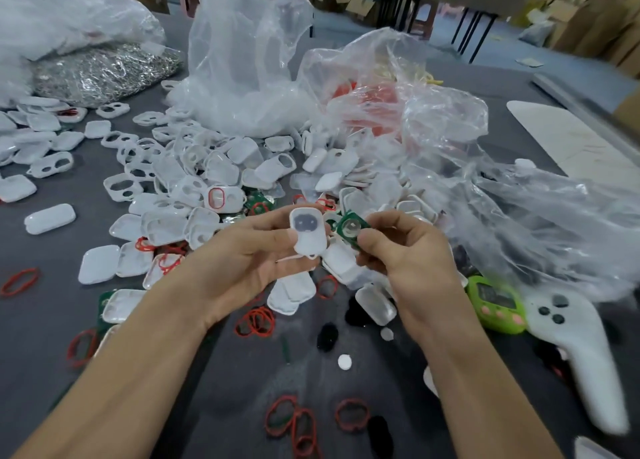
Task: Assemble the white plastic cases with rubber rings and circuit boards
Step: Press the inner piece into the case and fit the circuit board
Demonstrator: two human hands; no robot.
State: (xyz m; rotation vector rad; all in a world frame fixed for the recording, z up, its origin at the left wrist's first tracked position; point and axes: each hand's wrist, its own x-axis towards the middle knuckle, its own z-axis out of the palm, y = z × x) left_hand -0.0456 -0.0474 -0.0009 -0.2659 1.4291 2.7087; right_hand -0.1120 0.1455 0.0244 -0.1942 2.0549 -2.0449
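Two hands up over pile (194, 181). Left hand (249, 254) pinches case (308, 231), long axis pointing away from body. Right hand (408, 247) pinches board (349, 228), tilted, just right of case, apart from it. Likely next: right hand brings board left into case. Rings (256, 321) loose on table (34, 347), nearer body.

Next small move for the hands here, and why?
Probably move the green circuit board pinched in the right hand across onto the white case held by the left hand. The two parts are held side by side, and the board is not yet seated on the case.
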